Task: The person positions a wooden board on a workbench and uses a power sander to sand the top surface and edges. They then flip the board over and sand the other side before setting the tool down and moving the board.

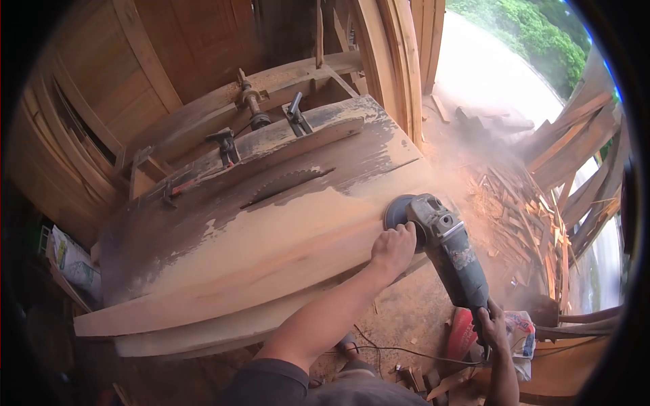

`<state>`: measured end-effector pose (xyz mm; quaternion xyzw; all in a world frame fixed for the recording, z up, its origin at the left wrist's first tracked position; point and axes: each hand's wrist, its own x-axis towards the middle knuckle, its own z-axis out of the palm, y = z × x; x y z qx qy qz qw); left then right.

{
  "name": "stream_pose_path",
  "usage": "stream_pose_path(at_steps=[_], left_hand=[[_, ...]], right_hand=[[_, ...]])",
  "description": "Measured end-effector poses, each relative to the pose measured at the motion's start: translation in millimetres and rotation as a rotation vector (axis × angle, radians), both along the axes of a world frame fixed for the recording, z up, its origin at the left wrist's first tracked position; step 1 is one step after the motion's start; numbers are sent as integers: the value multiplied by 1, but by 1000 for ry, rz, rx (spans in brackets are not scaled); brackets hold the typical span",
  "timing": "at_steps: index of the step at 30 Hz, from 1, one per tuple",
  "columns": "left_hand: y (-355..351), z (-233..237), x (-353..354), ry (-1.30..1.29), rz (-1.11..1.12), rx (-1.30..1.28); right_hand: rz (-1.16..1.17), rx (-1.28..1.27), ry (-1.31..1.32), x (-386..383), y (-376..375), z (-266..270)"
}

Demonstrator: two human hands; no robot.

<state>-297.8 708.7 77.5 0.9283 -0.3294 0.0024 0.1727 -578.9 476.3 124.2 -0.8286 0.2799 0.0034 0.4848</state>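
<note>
An angle grinder with a round disc is at the right end of a long, curved wooden board. The disc meets the board's upper edge, and dust hangs in the air beyond it. My left hand is closed at the grinder's head, beside the disc; the part it grips is hidden under the fingers. Lower right, my right hand wraps round the rear handle of the grinder. A second curved board lies beneath the first. Both rest at the near side of a dusty saw table.
A toothed circular saw blade sticks up through the table, near a wooden fence held by clamps. Wood scraps are heaped at right. A cord crosses the floor near my feet, close to a red-and-white sack.
</note>
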Motion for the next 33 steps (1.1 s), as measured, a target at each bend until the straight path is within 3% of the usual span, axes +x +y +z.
stream_pose_path(at_steps=[5,8,13,25,33], left_hand=[[91,0,-25,120,101,47],[172,7,-53,153,170,56],[315,6,-100,150,301,50],[648,1,-210,151,525,22],[832,6,-271,221,679,50]], right_hand=[[128,46,33,-6,59,2],[308,-76,20,-20,89,-29],[476,-100,-21,-7,221,0],[522,64,155,-50,544,20],[774,-6,145,-57,695,5]])
